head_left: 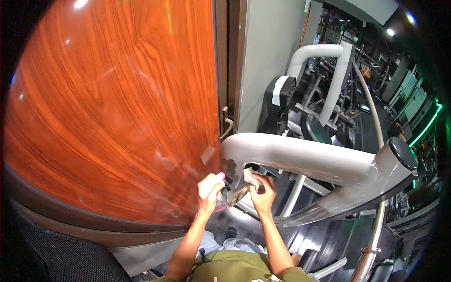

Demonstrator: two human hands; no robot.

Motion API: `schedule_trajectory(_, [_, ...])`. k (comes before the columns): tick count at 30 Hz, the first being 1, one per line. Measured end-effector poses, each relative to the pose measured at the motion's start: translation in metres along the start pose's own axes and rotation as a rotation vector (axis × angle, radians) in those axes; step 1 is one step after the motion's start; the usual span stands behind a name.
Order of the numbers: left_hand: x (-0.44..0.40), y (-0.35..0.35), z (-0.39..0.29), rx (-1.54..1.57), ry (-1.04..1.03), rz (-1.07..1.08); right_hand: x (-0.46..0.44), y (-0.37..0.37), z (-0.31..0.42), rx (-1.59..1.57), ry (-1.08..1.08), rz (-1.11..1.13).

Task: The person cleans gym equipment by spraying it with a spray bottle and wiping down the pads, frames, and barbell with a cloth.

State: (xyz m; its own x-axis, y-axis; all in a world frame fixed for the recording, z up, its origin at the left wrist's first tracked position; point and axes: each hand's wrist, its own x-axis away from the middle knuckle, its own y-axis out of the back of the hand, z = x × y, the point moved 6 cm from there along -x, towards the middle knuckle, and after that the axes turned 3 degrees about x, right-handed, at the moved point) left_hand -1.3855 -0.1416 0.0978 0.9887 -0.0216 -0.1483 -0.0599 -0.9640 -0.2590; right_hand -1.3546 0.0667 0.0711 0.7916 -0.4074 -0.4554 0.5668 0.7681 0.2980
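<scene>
My left hand (209,191) is closed around a spray bottle (221,205) with a pink part at its top and a clear, pink-tinted body. The fingers cover much of the bottle. To its right, my right hand (264,193) grips a crumpled greyish-beige cloth (238,194), whose lower end hangs toward the bottle. Both hands are in front of my body, just below a thick light-grey machine tube (300,152). Whether the cloth touches the tube cannot be made out.
A glossy reddish wood panel (117,108) fills the left side, with a metal handle (228,127) near its edge. A padded black mesh surface (70,244) is at lower left. More gym machines (319,94) and a metal pole (373,239) stand to the right.
</scene>
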Motion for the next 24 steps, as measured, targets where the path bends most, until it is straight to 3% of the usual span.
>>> schedule_trajectory(2, [-0.007, -0.005, -0.002, 0.011, -0.003, 0.015, 0.004, 0.019, 0.016, 0.059, 0.147, -0.064])
schedule_trajectory(7, [-0.008, -0.005, -0.005, 0.022, -0.088, 0.022, -0.002, 0.046, 0.07, 0.047, 0.152, -0.045])
schedule_trajectory(12, [-0.003, 0.008, -0.008, 0.049, -0.053, 0.05, -0.018, 0.031, 0.079, 0.338, 0.402, -0.087])
schedule_trajectory(14, [-0.002, 0.02, -0.002, 0.055, -0.035, 0.053, -0.023, 0.006, 0.048, 0.21, 0.248, -0.067])
schedule_trajectory(20, [0.003, 0.042, -0.01, 0.065, 0.002, 0.112, -0.009, -0.084, -0.007, 0.157, 0.186, 0.087])
schedule_trajectory(22, [0.001, 0.051, -0.013, 0.057, 0.015, 0.127, -0.018, -0.068, 0.017, 0.22, 0.128, 0.103])
schedule_trajectory(24, [0.005, 0.06, -0.014, -0.004, 0.003, 0.157, -0.025, -0.037, 0.045, 0.261, 0.274, -0.082])
